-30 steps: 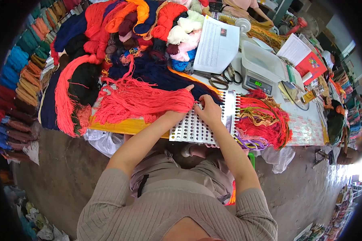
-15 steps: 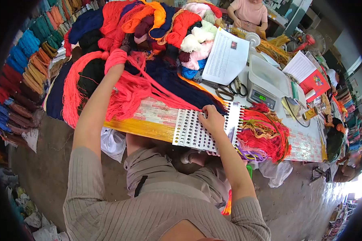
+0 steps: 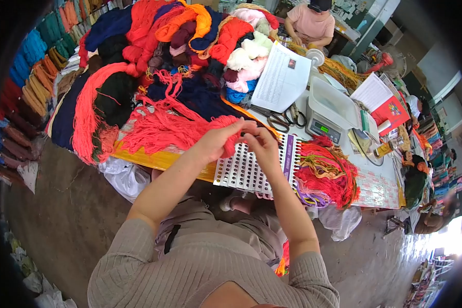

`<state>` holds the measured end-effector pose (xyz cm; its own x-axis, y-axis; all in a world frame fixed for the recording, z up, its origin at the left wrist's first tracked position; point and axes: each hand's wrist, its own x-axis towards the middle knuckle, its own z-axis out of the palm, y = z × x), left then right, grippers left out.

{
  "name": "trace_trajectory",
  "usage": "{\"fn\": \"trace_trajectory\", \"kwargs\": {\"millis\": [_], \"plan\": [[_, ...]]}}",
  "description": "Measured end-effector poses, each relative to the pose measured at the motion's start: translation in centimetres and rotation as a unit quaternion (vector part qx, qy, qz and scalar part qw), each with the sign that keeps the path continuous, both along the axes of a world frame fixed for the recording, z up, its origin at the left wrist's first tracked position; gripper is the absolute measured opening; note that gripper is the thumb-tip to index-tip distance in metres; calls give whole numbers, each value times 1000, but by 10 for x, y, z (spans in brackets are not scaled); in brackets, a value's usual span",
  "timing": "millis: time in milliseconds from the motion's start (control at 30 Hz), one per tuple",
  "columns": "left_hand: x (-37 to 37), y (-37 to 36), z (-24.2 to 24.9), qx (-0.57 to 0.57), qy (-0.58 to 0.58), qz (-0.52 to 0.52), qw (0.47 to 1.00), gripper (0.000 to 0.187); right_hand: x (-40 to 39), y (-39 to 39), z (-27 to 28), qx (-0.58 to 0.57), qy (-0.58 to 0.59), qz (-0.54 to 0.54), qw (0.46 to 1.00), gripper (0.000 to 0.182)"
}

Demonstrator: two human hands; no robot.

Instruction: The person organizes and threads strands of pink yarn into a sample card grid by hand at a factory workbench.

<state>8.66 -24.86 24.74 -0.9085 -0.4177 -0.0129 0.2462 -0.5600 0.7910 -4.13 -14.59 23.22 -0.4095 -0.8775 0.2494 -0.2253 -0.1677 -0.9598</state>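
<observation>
My left hand [image 3: 222, 137] is closed around a bundle of coral-pink yarn [image 3: 174, 131], whose loose strands trail left over the table. My right hand [image 3: 262, 149] meets it at the fingertips, its thumb and fingers pinched at the bundle's end; the exact grip is partly hidden. Beneath both hands lies a white card with rows of punched holes [image 3: 236, 172] and a purple strip on its right part. Thick red and mixed-colour threads [image 3: 328, 172] hang from the card's right edge. Dark navy yarn [image 3: 200, 100] lies just behind the coral bundle.
Heaped skeins [image 3: 177, 31] cover the table's back left. Scissors [image 3: 287, 119], a printed sheet [image 3: 280, 77], and a digital scale [image 3: 326, 129] bearing a clear plastic tub [image 3: 333, 100] stand behind the card. Another person [image 3: 310, 25] sits across the table. A white plastic bag [image 3: 126, 177] hangs below the front edge.
My left hand has come right and toward me from the yarn pile, bringing the coral bundle to my right hand. The bundle's strands now lie stretched along the table.
</observation>
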Motion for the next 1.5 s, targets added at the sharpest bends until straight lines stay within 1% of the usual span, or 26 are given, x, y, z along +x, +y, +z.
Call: {"fn": "trace_trajectory", "kwargs": {"millis": [67,100,167,200,300,333,367,433,467,567,700,800,867,933,967,1033,1100,1167,1233,1267,1333,1367,1500], "plan": [[-5,13,8,39,-6,-31,999,40,12,4,9,-1,-54,15,998,11],[-9,14,3,47,-3,-34,998,41,11,7,8,-3,-55,10,998,11],[-10,16,5,52,1,-24,998,41,11,11,6,1,-103,37,994,10],[-8,17,8,62,10,-23,998,40,11,14,6,-7,-114,27,993,11],[-2,16,10,64,11,-18,998,40,13,23,12,-13,-172,52,984,14],[-2,16,9,71,12,4,997,39,15,26,14,-13,-172,51,984,14],[-3,16,9,79,14,26,996,38,16,29,18,-7,-205,61,977,13],[-2,17,12,81,17,30,996,35,19,33,21,4,-251,75,965,13],[0,18,14,82,19,33,996,33,19,35,20,5,-251,75,965,13],[3,21,18,82,-7,58,995,32,18,38,17,-3,-260,77,962,15],[3,23,22,75,-12,69,995,32,15,38,12,-22,-250,67,966,16],[3,23,21,79,-5,52,996,31,18,37,17,-27,-252,69,965,17],[4,19,16,80,3,2,997,36,19,37,18,-23,-259,76,963,17],[4,22,17,83,-8,10,996,37,19,37,17,-50,-369,167,913,18],[4,24,18,85,-18,18,996,38,21,37,18,-50,-368,167,913,18],[4,25,17,85,-18,14,996,38,27,36,22,-51,-415,162,894,18],[4,24,17,86,-17,12,996,38,27,34,21,-60,-423,178,886,17],[5,23,17,93,10,-1,996,38,27,34,20,-70,-432,192,879,16],[7,25,24,91,5,20,996,36,27,35,17,-75,-397,159,901,15],[8,26,28,90,-1,40,995,34,27,35,17,-75,-397,158,901,15],[8,31,32,93,-8,53,994,34,26,36,16,-58,-337,96,935,16],[8,32,32,95,-15,68,993,34,27,37,16,-58,-337,96,935,16],[11,30,28,55,8,40,998,34,29,38,20,-59,-276,60,957,18]]}}
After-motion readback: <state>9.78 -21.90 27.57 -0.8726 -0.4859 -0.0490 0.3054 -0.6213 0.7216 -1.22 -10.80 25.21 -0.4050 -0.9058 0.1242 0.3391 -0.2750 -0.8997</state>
